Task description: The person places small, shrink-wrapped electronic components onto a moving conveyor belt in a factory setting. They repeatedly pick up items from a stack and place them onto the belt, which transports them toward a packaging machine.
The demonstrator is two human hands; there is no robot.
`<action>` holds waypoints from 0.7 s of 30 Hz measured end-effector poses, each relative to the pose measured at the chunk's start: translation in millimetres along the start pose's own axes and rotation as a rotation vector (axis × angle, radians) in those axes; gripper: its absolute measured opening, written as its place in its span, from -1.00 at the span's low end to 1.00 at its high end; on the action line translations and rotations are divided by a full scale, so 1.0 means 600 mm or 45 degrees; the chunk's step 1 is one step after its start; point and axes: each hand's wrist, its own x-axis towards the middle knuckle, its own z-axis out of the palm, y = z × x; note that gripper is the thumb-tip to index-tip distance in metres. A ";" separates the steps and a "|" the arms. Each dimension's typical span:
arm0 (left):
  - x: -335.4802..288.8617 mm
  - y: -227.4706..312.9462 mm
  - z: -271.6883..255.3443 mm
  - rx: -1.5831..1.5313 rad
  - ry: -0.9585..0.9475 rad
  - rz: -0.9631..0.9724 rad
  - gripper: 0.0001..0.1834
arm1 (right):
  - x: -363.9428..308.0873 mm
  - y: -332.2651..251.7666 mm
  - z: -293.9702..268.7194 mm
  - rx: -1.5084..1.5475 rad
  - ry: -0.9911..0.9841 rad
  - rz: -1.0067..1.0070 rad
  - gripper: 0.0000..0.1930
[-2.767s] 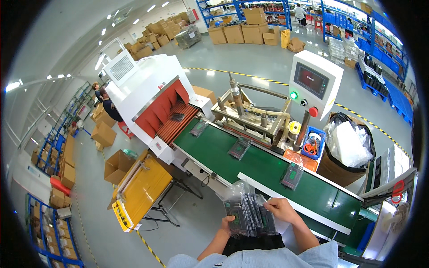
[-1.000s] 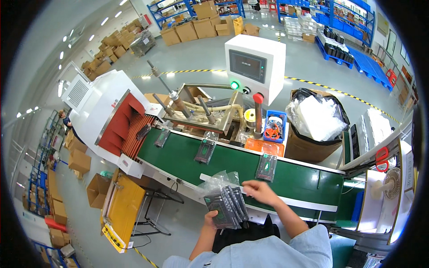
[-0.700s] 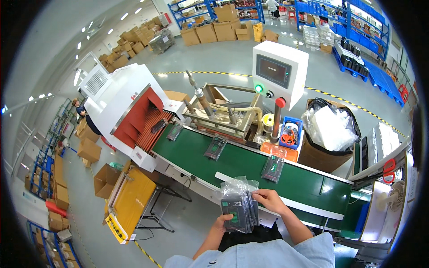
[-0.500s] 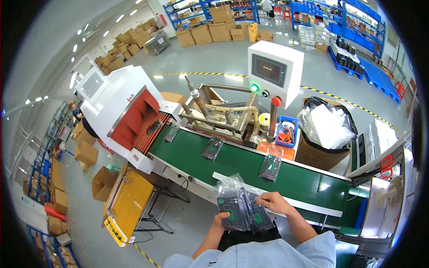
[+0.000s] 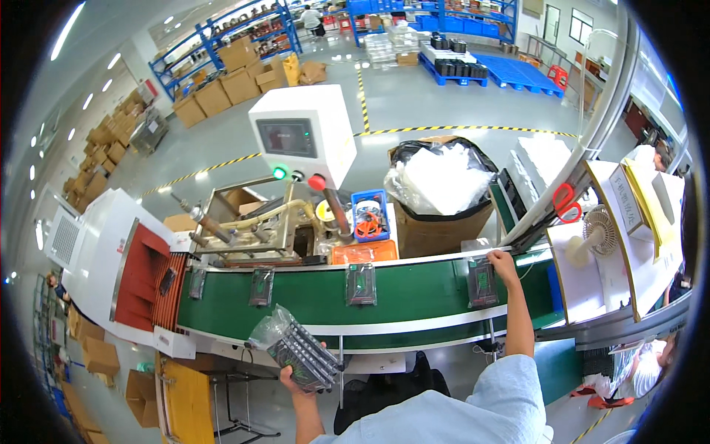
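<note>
In my left hand (image 5: 290, 379), low in front of the belt, is a stack of flat black boxes with green print in transparent bags (image 5: 305, 357); the fingers are closed round its near end, and loose film sticks out at the far end. My right hand (image 5: 503, 265), stretched out to the right, pinches the top corner of another bagged black box (image 5: 482, 285), which lies on the green conveyor belt (image 5: 414, 296). Further left along the belt lie more such bagged boxes, among them one in the middle (image 5: 361, 285) and one nearer the machine (image 5: 261, 287).
To the left the belt leads to a white shrink tunnel (image 5: 96, 259) with a red curtain. Behind the belt stand a control box (image 5: 307, 133), a blue bin (image 5: 370, 214) and a carton of plastic scrap (image 5: 444, 177). A fan (image 5: 597, 229) and red scissors (image 5: 566, 203) are on the right.
My right hand has left the stack and moved right, with a bagged box now under it on the belt. My left hand has carried the stack left. The view has turned right.
</note>
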 end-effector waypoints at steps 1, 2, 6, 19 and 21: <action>0.001 -0.003 -0.004 -0.004 -0.014 -0.011 -0.14 | 0.021 0.032 -0.006 -0.067 0.064 0.038 -0.78; -0.002 -0.002 -0.002 0.001 0.010 -0.012 -0.16 | 0.031 0.024 0.003 -0.029 0.072 0.108 -0.76; -0.003 -0.028 -0.030 -0.030 0.066 -0.077 -0.22 | 0.082 0.125 0.064 -0.096 0.356 0.113 -0.74; -0.061 -0.029 0.025 -0.072 0.318 -0.057 -0.41 | 0.057 0.040 0.139 -0.441 0.308 0.176 -0.62; -0.075 -0.026 0.010 -0.073 0.269 -0.030 -0.44 | 0.018 -0.016 0.154 -0.568 0.461 0.199 -0.52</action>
